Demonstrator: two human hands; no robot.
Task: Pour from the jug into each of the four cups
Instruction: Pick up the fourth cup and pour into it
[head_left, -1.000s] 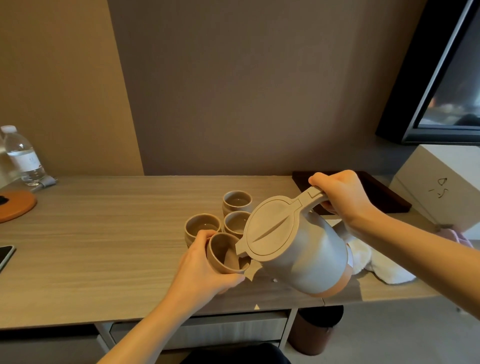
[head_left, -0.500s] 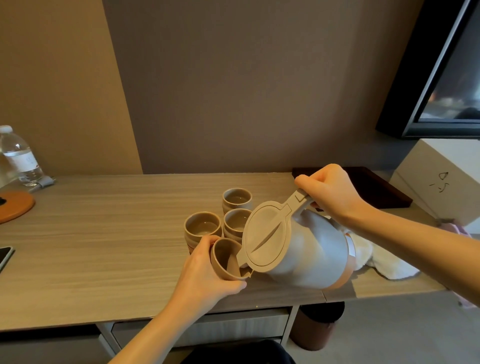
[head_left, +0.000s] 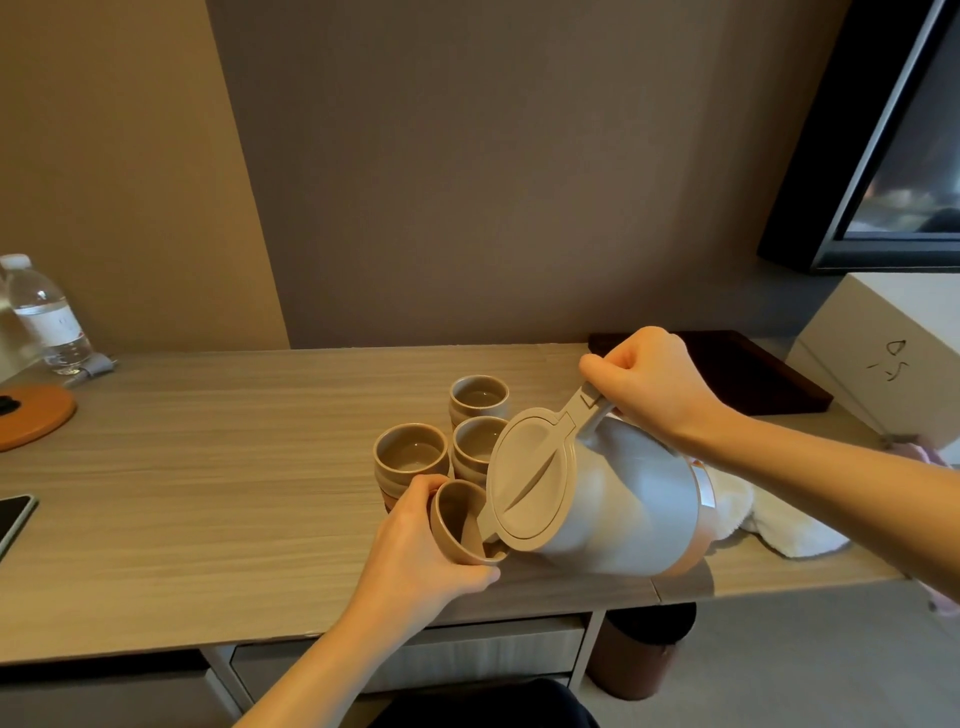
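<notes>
My right hand (head_left: 652, 387) grips the handle of a grey jug (head_left: 618, 499) with a beige lid, tipped steeply to the left. Its spout rests inside a beige cup (head_left: 457, 522) that my left hand (head_left: 415, 556) holds tilted toward the jug, just above the wooden table (head_left: 208, 493). Three more beige cups stand upright behind it: a left cup (head_left: 410, 457), a middle cup (head_left: 475, 449) partly hidden by the lid, and a far cup (head_left: 478, 397). Whether liquid flows I cannot tell.
A water bottle (head_left: 44, 317) and an orange round board (head_left: 36, 415) sit at the far left, a phone (head_left: 13, 519) at the left edge. A dark tray (head_left: 753, 374), a white box (head_left: 893, 348) and a white cloth (head_left: 769, 519) lie to the right. A brown bin (head_left: 639, 654) stands under the table.
The jug has tipped further, its lid now facing me more steeply, and its spout has sunk deeper into the held cup. My left hand has tilted the cup more toward the jug.
</notes>
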